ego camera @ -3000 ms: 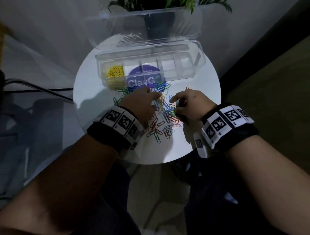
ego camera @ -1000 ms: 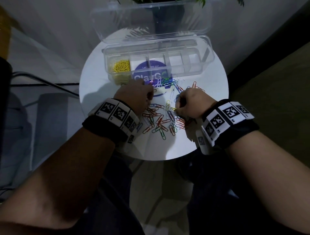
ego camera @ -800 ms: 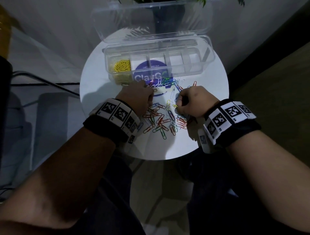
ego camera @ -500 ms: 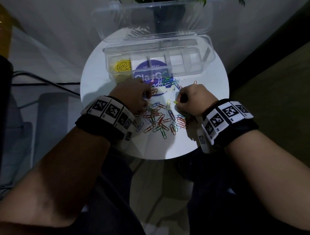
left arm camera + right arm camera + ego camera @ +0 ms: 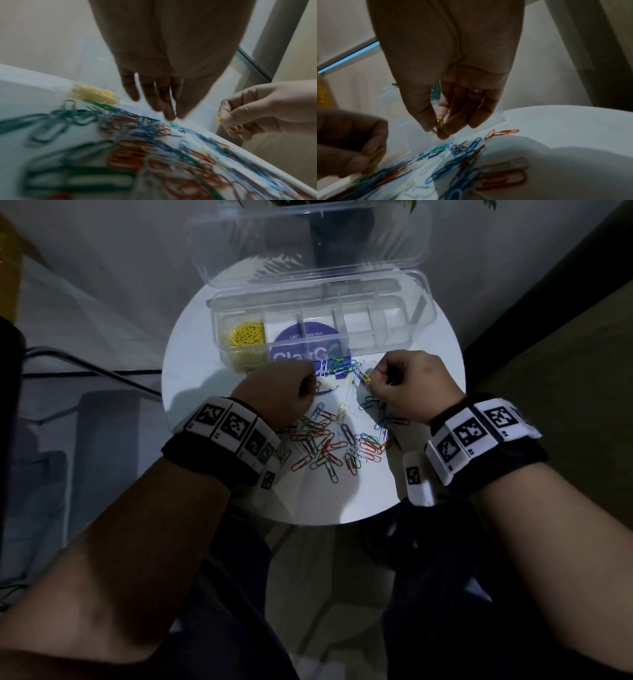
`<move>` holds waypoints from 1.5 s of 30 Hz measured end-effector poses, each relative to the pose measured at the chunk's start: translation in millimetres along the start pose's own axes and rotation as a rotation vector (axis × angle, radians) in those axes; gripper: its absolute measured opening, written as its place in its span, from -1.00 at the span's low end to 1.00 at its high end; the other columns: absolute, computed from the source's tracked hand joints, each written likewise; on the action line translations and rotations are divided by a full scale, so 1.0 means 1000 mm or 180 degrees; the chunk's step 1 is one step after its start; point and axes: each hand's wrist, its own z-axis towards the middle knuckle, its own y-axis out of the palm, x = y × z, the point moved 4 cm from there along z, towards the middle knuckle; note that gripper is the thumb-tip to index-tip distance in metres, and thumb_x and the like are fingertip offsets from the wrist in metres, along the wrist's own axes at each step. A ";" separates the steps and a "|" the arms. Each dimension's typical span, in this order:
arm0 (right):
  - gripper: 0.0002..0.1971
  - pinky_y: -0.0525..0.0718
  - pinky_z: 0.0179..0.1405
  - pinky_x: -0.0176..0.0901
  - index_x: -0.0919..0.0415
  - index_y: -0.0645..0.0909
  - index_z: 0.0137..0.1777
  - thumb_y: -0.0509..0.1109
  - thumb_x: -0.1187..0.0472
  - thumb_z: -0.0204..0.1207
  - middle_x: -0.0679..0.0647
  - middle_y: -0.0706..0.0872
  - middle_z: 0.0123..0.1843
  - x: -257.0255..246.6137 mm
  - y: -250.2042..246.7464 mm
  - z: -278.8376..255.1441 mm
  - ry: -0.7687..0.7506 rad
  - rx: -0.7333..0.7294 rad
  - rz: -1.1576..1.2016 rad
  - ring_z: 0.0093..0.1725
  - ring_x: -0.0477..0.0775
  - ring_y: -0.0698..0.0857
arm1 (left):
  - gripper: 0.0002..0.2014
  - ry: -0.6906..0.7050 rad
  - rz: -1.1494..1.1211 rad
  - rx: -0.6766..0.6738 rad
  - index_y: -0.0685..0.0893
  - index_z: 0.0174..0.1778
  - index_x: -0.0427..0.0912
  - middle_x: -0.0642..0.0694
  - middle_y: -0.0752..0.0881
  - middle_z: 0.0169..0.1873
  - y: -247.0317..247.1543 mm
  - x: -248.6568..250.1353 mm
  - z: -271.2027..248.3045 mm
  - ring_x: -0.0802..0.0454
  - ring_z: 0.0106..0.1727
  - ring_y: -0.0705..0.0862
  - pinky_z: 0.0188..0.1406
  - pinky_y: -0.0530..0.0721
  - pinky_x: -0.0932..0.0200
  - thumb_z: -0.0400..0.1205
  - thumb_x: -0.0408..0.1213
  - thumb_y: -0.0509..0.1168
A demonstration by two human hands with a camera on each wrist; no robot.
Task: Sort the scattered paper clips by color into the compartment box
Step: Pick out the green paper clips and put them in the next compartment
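Right hand (image 5: 407, 386): fingers pinched yellow paper clips (image 5: 223, 122) above the pile.
Left hand (image 5: 279, 395): curled; whether it held something, I could not tell.
Loose clips (image 5: 329, 446): on the surface, near the compartment box (image 5: 424, 309).
Handling: light, stiff, slippery wire, probably tangling; best pinched across the loops.

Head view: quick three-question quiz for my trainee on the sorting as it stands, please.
1. True or false: the compartment box holds its yellow clips in the rightmost compartment.
2. The right hand pinches a clip of which colour? A red, B yellow, C blue.
3. Fill in: the box's lid stands ___.
Key: 1 false, leftmost; 2 B; 3 open.
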 end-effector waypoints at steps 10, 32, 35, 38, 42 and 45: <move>-0.87 0.39 -0.38 -0.56 0.04 0.56 -0.29 0.41 0.26 0.40 0.00 0.64 -0.31 0.005 0.000 -0.002 -0.0007 -0.0185 -0.0109 -0.26 -0.04 0.57 | -0.71 0.0257 0.0239 -0.0433 0.70 0.20 0.00 -0.16 0.64 0.10 0.027 0.022 0.014 -0.14 0.21 0.58 0.24 0.56 -0.04 0.62 -0.32 0.22; -0.91 0.43 -0.47 -0.65 0.24 0.74 -0.09 0.43 0.29 0.46 0.03 0.72 -0.28 -0.071 -0.014 0.030 -0.0350 -0.0122 0.0569 -0.44 -0.29 0.62 | -0.92 0.0134 0.0073 -0.0358 0.69 -0.12 -0.15 -0.15 0.66 -0.01 0.022 -0.002 -0.001 -0.13 0.09 0.60 0.09 0.60 0.03 0.50 -0.29 0.38; -0.88 0.61 -0.18 -0.41 0.20 0.75 -0.03 0.43 0.27 0.47 0.08 0.75 -0.18 -0.091 -0.010 0.040 -0.0570 -0.0202 0.0379 -0.31 -0.13 0.66 | -0.96 0.0029 -0.0235 -0.0197 0.69 -0.18 -0.14 -0.11 0.68 -0.10 0.012 -0.010 -0.006 -0.09 -0.01 0.65 -0.01 0.57 0.13 0.48 -0.34 0.38; -0.84 0.66 -0.18 -0.36 0.21 0.71 0.01 0.36 0.34 0.48 0.07 0.74 -0.23 -0.110 -0.004 0.049 -0.0742 -0.0215 0.0404 -0.37 -0.20 0.67 | -0.98 -0.0040 -0.0392 -0.0199 0.69 -0.22 -0.13 -0.05 0.66 -0.21 0.003 -0.019 -0.009 -0.02 -0.14 0.65 -0.02 0.62 0.12 0.49 -0.34 0.37; -0.89 0.62 -0.35 -0.50 0.30 0.69 -0.06 0.38 0.39 0.45 -0.02 0.70 -0.34 -0.128 0.005 0.062 -0.0805 -0.0229 0.0517 -0.44 -0.32 0.67 | -0.96 -0.0148 -0.0459 -0.0180 0.68 -0.14 -0.16 -0.02 0.60 -0.20 -0.002 -0.029 -0.013 0.04 -0.13 0.58 0.02 0.57 0.12 0.53 -0.31 0.34; -0.91 0.66 -0.26 -0.42 0.29 0.72 -0.08 0.42 0.36 0.44 -0.01 0.72 -0.32 -0.140 0.015 0.072 -0.0900 -0.0266 0.0386 -0.47 -0.35 0.66 | -0.90 -0.0200 -0.0337 -0.0265 0.66 -0.08 -0.18 -0.01 0.56 -0.17 0.000 -0.033 -0.015 0.04 -0.10 0.54 0.05 0.54 0.10 0.54 -0.26 0.34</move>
